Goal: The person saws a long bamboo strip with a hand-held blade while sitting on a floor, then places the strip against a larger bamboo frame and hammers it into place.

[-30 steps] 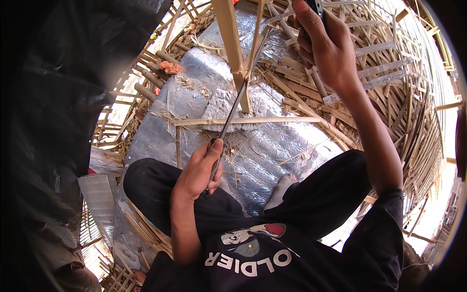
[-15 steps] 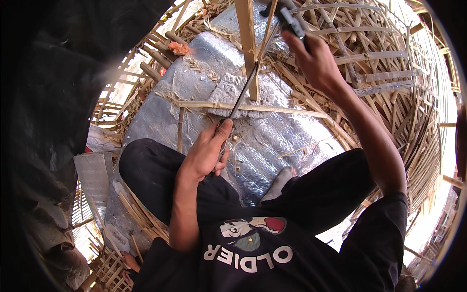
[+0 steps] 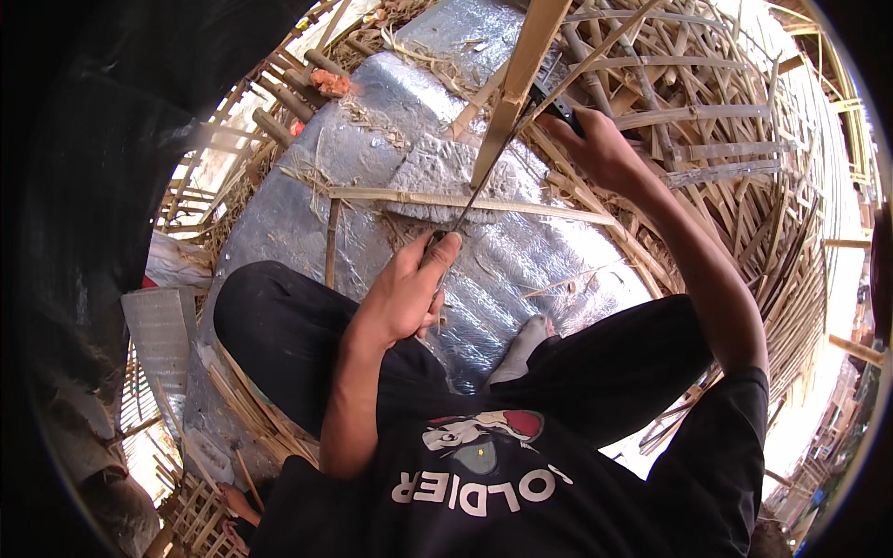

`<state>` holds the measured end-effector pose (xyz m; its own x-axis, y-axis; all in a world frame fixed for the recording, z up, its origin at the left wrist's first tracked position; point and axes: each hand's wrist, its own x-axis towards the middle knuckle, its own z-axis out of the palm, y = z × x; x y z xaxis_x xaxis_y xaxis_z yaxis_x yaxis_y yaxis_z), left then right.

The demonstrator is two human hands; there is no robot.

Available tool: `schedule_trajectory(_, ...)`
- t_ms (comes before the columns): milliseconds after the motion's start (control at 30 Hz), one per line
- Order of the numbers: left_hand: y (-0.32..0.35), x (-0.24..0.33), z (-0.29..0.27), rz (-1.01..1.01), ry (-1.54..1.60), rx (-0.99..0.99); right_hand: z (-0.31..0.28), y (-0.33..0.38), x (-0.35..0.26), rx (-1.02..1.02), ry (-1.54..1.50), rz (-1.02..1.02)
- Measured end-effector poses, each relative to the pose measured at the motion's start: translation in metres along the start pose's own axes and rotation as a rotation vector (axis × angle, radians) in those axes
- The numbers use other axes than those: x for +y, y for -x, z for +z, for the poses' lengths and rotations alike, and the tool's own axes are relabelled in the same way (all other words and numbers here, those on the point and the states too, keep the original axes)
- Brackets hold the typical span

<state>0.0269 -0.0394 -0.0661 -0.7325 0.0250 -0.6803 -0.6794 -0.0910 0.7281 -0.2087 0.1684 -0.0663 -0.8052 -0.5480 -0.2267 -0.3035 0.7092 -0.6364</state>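
Observation:
My left hand is closed round the handle of a long, narrow-bladed knife, whose dark blade slants up and away to the right. The blade meets a pale, split bamboo piece standing on end. A thinner bamboo strip slants off to the right of it. Farther off on the right, my right hand grips the black handle of a tool that looks like a hammer. Its head is largely hidden behind the bamboo.
Silvery sheeting covers the floor, with a rough grey block on it and a bamboo strip across. Woven bamboo is piled at right. A grey metal plate is at left. Another person's hand shows at lower left.
My right hand and the hammer have come down toward me, beside the bamboo. The bamboo's upper end has leaned right, and the thin strip slants farther away from it.

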Motion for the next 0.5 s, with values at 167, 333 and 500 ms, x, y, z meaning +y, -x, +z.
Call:
schedule_trajectory(167,0.001,-0.001,-0.006,-0.015,0.018,-0.016,-0.034,0.016,-0.030,-0.021,-0.168,0.114)
schedule_trajectory(333,-0.005,0.007,-0.006,-0.033,0.012,-0.012,-0.021,0.014,0.010,-0.013,-0.100,0.048)
schedule_trajectory(500,-0.002,-0.006,-0.006,0.016,-0.070,0.060,-0.043,0.006,-0.021,0.087,0.013,-0.087)
